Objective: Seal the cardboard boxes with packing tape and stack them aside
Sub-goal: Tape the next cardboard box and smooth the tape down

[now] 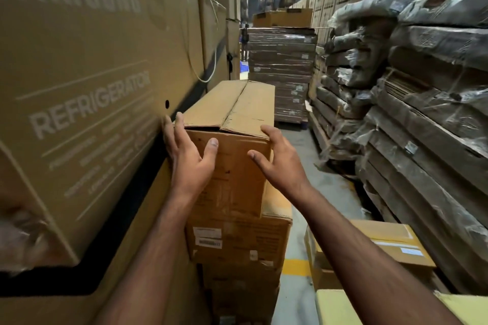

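Observation:
A long brown cardboard box (237,111) lies on top of a stack of boxes (237,240) beside a tall refrigerator carton. Its top flaps meet along a centre seam, and I cannot tell whether tape covers it. My left hand (188,153) is at the box's near left corner, fingers spread and straight, thumb against the front face. My right hand (277,155) is at the near right corner, fingers over the top edge, thumb on the front face. Neither hand curls round anything. No tape roll is in view.
A large refrigerator carton (79,87) walls off the left. Wrapped flat packs (422,100) are piled on the right. A box with labels (383,248) sits low at the right, and a pale yellow one (338,306) lies below it. A pallet of wrapped cartons (282,60) blocks the aisle ahead.

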`<action>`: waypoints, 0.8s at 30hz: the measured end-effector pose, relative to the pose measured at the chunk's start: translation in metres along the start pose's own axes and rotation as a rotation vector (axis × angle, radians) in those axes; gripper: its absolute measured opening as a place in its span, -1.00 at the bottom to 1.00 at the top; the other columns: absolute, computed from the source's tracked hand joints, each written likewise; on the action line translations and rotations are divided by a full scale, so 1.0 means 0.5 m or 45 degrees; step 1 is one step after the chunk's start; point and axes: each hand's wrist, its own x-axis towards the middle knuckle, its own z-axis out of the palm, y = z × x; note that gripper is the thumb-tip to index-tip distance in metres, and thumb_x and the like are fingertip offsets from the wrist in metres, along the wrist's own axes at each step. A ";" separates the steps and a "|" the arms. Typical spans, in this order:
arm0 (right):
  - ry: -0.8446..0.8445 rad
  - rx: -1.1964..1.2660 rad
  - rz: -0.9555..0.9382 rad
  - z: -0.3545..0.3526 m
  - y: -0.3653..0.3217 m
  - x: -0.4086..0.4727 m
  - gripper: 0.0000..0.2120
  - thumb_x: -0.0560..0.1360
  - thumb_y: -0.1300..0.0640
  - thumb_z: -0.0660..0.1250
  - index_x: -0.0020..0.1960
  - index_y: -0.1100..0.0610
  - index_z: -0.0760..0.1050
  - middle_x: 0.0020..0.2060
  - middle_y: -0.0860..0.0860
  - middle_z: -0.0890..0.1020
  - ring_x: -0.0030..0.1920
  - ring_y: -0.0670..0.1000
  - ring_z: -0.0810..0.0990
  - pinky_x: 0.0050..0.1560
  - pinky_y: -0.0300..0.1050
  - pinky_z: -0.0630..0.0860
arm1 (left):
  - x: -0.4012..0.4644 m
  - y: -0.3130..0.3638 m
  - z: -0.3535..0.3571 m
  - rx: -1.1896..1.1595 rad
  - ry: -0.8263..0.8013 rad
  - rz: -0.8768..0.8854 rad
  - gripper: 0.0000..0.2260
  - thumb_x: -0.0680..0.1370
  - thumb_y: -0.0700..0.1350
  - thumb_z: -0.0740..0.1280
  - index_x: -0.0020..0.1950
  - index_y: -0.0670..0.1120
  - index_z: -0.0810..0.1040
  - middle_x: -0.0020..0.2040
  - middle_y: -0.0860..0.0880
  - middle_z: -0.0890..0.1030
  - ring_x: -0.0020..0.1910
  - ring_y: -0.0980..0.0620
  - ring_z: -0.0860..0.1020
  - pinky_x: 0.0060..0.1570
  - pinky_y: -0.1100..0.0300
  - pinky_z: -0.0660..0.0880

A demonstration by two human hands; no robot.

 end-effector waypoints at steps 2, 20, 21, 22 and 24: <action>0.067 0.080 0.063 0.002 0.009 -0.004 -0.37 0.52 -0.09 0.41 0.49 -0.02 0.23 0.32 0.02 0.54 0.26 0.00 0.53 0.19 -0.06 0.51 | 0.004 0.003 0.005 -0.037 0.062 -0.018 -0.25 0.61 -0.01 0.33 0.64 -0.01 -0.08 0.63 -0.02 -0.13 0.60 -0.06 -0.08 0.55 -0.15 0.03; 0.076 1.145 0.767 -0.022 0.003 0.047 -0.32 0.42 -0.44 0.29 0.35 0.00 0.48 0.10 -0.01 0.70 0.11 0.05 0.67 0.16 0.10 0.61 | 0.086 0.040 0.012 -0.560 -0.102 -0.812 -0.56 0.57 0.17 0.31 0.33 -0.02 0.31 0.00 -0.09 0.62 -0.15 0.02 0.65 -0.39 0.17 0.55; 0.129 1.212 0.865 -0.018 -0.001 0.055 -0.34 0.39 -0.42 0.35 0.30 0.01 0.51 0.06 0.03 0.71 0.07 0.08 0.69 0.10 0.14 0.63 | 0.082 0.034 0.013 -0.603 -0.131 -0.821 -0.54 0.55 0.18 0.31 0.33 -0.04 0.36 -0.02 -0.11 0.66 -0.14 -0.02 0.68 -0.37 0.17 0.59; 0.174 1.260 0.964 -0.011 -0.003 0.063 -0.33 0.33 -0.38 0.42 0.28 0.02 0.52 0.03 0.05 0.72 0.04 0.11 0.70 0.06 0.18 0.64 | 0.076 0.030 0.016 -0.640 -0.123 -0.817 -0.55 0.55 0.19 0.31 0.31 -0.04 0.40 -0.03 -0.12 0.69 -0.13 -0.04 0.70 -0.33 0.15 0.61; 0.218 1.278 1.063 -0.004 -0.015 0.067 -0.43 0.34 -0.22 0.46 0.25 0.05 0.54 -0.01 0.07 0.72 0.00 0.12 0.71 0.04 0.18 0.65 | 0.065 0.030 0.023 -0.688 -0.074 -0.781 -0.64 0.57 0.17 0.29 0.26 -0.01 0.45 -0.06 -0.10 0.70 -0.19 0.02 0.70 -0.32 0.18 0.61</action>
